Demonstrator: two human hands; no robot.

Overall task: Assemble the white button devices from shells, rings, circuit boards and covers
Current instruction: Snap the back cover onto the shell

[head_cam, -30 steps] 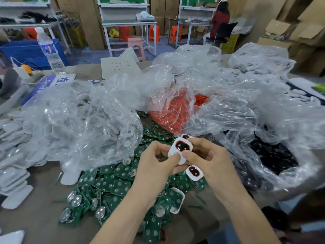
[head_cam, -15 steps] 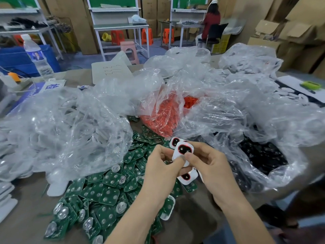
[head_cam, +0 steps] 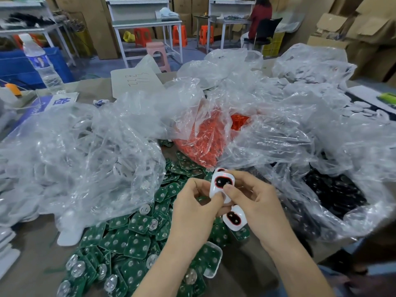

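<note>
The left hand [head_cam: 192,211] and right hand [head_cam: 257,202] are pinching a white oval red-ringed button device [head_cam: 219,184], at one o'clock from green square circuit boards [head_cam: 132,243].

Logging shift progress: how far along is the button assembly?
Done: one white device, red-ringed face fitted, lower in view. In hand: left hand and right hand pinch a second device, thumbs on its face. Left: heaps of green circuit boards and bagged orange rings, unused.

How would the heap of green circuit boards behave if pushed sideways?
The green circuit boards would likely slide and scatter, since they overlap loosely. Each looks thin and flat, so probably stiff and light.
</note>
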